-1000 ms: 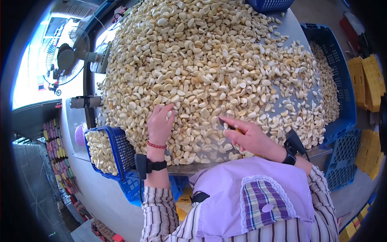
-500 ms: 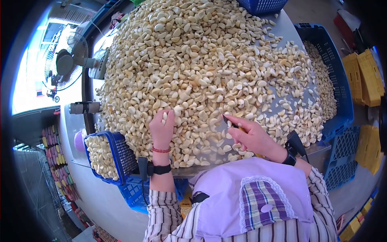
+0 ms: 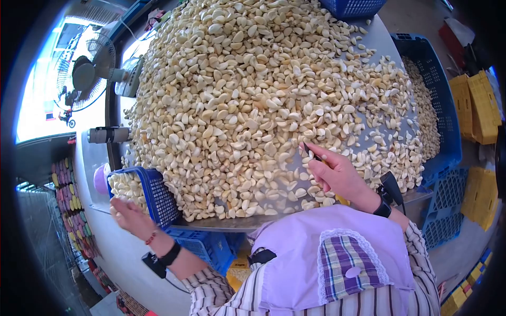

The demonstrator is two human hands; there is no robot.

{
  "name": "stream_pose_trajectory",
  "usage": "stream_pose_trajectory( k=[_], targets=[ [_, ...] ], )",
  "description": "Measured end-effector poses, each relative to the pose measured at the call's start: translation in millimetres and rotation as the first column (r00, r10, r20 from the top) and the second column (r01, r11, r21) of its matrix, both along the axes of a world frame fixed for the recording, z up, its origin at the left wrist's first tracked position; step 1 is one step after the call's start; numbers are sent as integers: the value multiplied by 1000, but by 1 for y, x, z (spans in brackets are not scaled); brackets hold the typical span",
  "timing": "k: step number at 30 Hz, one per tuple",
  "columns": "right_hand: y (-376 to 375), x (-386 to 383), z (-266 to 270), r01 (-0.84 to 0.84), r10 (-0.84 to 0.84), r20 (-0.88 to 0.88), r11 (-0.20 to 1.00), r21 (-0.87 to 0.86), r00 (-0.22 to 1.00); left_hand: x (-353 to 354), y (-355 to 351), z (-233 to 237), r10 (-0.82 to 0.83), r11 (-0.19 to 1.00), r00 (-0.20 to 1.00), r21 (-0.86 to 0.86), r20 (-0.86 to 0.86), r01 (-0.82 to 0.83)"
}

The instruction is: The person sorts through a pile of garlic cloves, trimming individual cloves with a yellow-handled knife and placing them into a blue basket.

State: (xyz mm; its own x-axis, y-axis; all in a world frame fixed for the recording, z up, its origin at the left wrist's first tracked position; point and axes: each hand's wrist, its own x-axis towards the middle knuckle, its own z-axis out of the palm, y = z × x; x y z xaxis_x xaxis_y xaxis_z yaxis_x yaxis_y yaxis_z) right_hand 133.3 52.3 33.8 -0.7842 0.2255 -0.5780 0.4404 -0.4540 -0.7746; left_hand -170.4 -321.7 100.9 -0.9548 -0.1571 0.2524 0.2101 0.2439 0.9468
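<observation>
A broad heap of peeled garlic cloves [image 3: 253, 89] covers the steel table [image 3: 380, 45] beyond the fingers of both hands. A large blue crate [image 3: 449, 121] of cloves stands well off the right hand's outer side. A small blue basket [image 3: 158, 196], holding pale cloves, sits just past the left hand [image 3: 129, 215], whose blurred fingers reach its near corner; their grip cannot be told. The right hand [image 3: 340, 176] is curled tight round a small knife [image 3: 308, 151]. Its short dark blade juts from the fingertips, long axis slanting up-left into the heap.
</observation>
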Motion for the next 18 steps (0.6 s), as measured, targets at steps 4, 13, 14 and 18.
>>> stream_pose_trajectory(
  k=[4,13,14,18],
  targets=[
    [-3,-5,-2,-2,2,3,1000,1,1000,-32,-45,12,-70,122,857,-857,-511,-501],
    [-9,-3,-3,11,-11,10,999,34,1000,97,164,-87,-523,297,840,-894,141,336],
    [-9,0,-4,1,1,-25,997,77,1000,102,169,-101,-533,300,835,-892,137,338],
    [-7,4,0,4,1,-45,993,122,999,113,176,-117,-546,307,833,-904,88,297]
  ],
)
